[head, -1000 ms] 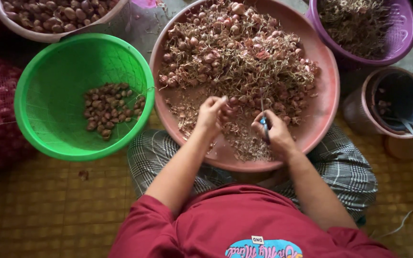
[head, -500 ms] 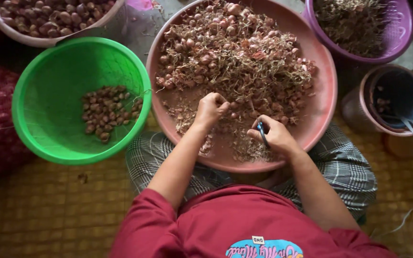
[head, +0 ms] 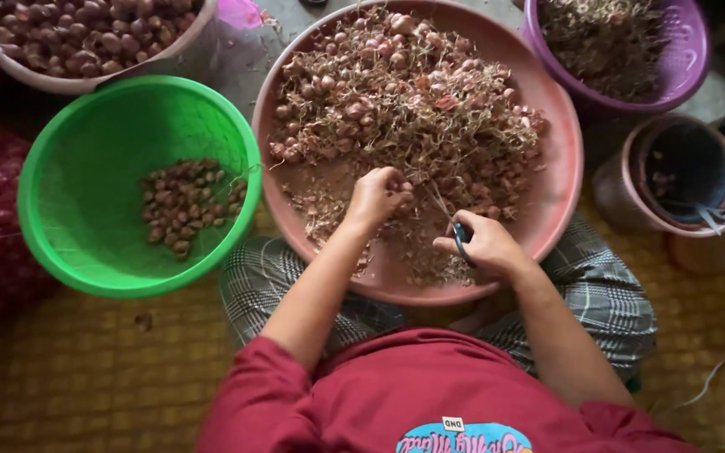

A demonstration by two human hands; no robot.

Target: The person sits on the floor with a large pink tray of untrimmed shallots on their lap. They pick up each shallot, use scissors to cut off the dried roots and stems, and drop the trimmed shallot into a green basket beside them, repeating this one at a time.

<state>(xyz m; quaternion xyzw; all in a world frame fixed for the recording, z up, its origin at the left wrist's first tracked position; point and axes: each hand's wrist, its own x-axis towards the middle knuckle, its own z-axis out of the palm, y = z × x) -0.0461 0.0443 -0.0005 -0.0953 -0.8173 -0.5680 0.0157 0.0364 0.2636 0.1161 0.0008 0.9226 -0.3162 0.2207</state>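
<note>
A wide pink basin point(head: 560, 176) rests on my lap, heaped with small reddish shallots point(head: 396, 92) tangled in dry roots and stems. My left hand point(head: 377, 197) is closed on one shallot at the near edge of the heap. My right hand point(head: 484, 247) grips small scissors with dark blue handles point(head: 461, 239), their blades pointing up-left toward the shallot in my left hand. Loose trimmings lie on the basin floor below both hands.
A green bowl point(head: 69, 193) at the left holds a small pile of trimmed shallots point(head: 190, 201). A pale bowl of shallots point(head: 86, 38) sits at top left, a purple basket of dry trimmings point(head: 631, 42) at top right, a pink bucket point(head: 673, 180) at right. A woven mat covers the floor.
My left hand has shifted slightly right and up toward the heap, holding a shallot. My right hand with the scissors has moved closer to it.
</note>
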